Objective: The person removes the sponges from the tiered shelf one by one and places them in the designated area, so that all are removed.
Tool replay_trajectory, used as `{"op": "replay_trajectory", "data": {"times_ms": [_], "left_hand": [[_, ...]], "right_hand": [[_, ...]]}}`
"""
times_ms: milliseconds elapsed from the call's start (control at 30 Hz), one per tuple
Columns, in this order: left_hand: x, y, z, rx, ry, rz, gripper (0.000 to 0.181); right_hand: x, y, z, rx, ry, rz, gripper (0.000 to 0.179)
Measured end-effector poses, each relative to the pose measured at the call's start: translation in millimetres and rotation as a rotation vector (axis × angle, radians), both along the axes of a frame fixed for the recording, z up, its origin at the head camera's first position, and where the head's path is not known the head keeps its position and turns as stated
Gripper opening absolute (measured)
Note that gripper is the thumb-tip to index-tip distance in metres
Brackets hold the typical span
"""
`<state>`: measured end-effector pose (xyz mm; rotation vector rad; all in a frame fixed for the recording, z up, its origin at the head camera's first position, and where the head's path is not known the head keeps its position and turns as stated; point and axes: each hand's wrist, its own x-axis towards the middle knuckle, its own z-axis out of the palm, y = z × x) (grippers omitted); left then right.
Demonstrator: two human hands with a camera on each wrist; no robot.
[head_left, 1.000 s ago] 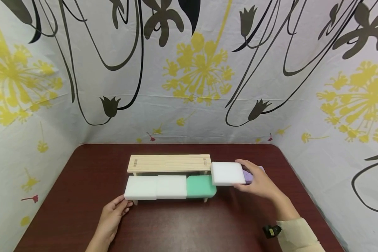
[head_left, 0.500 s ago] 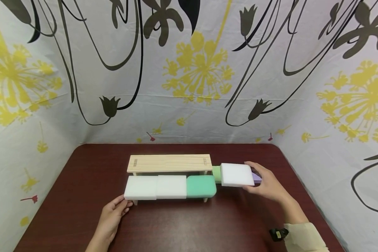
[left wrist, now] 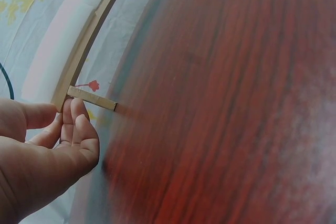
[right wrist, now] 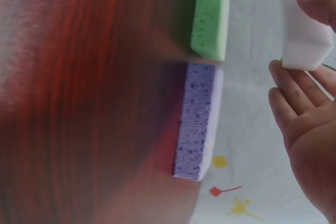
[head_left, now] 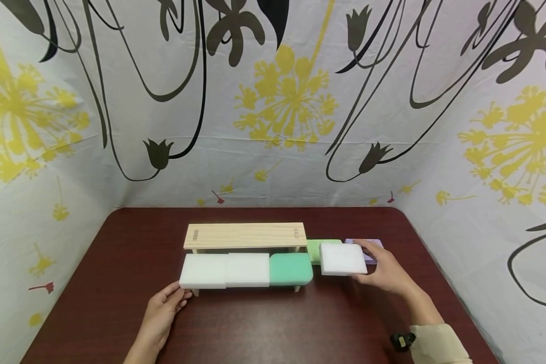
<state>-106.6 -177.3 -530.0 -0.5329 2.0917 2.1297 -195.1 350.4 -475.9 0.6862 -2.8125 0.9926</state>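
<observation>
Tabletop (head_left: 236, 328), dark red with wood grain, bears two pale wooden racks, one behind the other. Rear rack (head_left: 245, 235) stands behind the loaded front rack (left wrist: 76, 62), whose top carries, left to right, two white blocks (head_left: 203, 271) (head_left: 247, 270) and a teal block (head_left: 291, 269) in a touching row. Left hand (head_left: 159, 313) is at the front rack's left near corner, thumb and fingertips pinching its end beside a leg. Right hand (head_left: 387, 270) holds a third white block (head_left: 343, 259) right of the row, raised, thumb on one side and fingers on the other. On the table beyond lie a green block (head_left: 315, 248) and a purple block (right wrist: 197, 121), with a narrow gap between them. Step in hand, judged: positioning the held block while the left hand steadies the rack. Next move probably calls for level lowering, kept off the teal block's end, then the right fingers spreading only once it is supported.
</observation>
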Motion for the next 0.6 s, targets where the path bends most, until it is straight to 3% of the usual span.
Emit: {"op": "replay_trajectory", "data": {"times_ms": [200,600], "left_hand": [[-0.1,0.0,-0.9,0.002,-0.003,0.001,0.044],[-1.1,0.5,-1.9,0.01,-0.001,0.005,0.045]], "right_hand": [[0.5,0.2,-14.0,0.005,-0.056,0.004,0.084],[3.9,-5.8,-30.0,0.064,-0.059,0.008,0.085]]}}
